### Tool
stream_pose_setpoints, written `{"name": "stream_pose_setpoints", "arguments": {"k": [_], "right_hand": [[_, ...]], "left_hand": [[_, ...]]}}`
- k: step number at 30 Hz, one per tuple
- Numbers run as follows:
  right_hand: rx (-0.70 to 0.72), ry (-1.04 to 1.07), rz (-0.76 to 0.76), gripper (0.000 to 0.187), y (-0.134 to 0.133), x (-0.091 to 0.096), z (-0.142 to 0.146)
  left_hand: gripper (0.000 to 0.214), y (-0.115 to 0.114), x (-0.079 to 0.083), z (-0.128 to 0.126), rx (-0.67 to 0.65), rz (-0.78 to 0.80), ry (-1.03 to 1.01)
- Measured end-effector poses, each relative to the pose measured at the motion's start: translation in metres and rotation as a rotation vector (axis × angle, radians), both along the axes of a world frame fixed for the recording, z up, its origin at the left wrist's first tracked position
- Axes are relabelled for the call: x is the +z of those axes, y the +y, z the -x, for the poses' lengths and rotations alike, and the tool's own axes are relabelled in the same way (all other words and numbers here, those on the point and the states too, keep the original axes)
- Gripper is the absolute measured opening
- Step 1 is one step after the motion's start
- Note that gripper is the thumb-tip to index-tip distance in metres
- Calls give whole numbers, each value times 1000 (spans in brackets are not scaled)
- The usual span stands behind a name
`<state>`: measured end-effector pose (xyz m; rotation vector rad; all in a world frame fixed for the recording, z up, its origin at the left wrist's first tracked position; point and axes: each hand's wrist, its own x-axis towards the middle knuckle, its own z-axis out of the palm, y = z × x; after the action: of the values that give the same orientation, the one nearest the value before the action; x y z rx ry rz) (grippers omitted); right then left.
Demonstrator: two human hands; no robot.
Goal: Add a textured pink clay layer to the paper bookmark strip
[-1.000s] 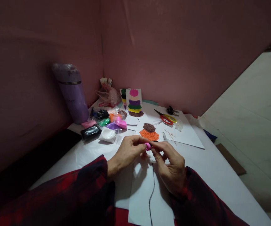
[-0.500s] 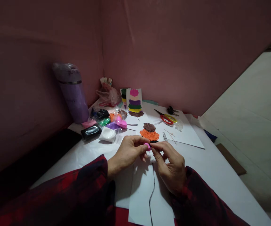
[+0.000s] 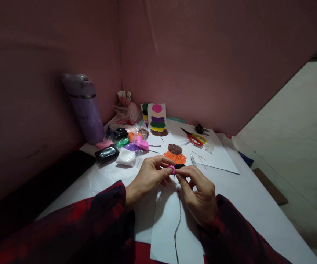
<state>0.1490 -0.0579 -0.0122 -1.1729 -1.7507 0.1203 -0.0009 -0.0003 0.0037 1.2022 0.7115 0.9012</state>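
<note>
Between my two hands is a small lump of pink modelling clay (image 3: 172, 169), pinched by the thumb and fingers of my left hand (image 3: 153, 176). The fingertips of my right hand (image 3: 198, 190) are closed against the lump's right side. Both hands hover over a white sheet (image 3: 165, 227) with a dark wavy line (image 3: 179, 220) running down it. Just beyond my fingers, the sheet carries a brown textured clay patch (image 3: 174, 148), an orange one (image 3: 175, 157) below it and a black strip (image 3: 179, 166), partly hidden by my hands.
Bagged clay, including a black pack (image 3: 107, 154) and a white pack (image 3: 127, 157), lies at left. Behind it leans a purple bottle (image 3: 84, 113). A striped clay card (image 3: 157, 119) stands at the wall. Red-handled scissors (image 3: 195, 140), a cutter blade (image 3: 193, 160) and thin sticks (image 3: 201, 157) lie right.
My fingers have shifted slightly on the pink clay, which looks more squeezed and turned. More of the black strip behind my hands shows now.
</note>
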Motion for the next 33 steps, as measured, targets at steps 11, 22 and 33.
{"name": "stream_pose_setpoints", "arguments": {"k": [11,22,33], "right_hand": [[-21,17,-16,17,-1,0,0],[-1,13,-42,23,0,0,1],[45,46,-11,26,0,-2,-1]], "left_hand": [[22,0,-2,-1,-16,29,56],[23,1,-1,0,5,-3,22],[15,0,5,-1,17,48,32]]}}
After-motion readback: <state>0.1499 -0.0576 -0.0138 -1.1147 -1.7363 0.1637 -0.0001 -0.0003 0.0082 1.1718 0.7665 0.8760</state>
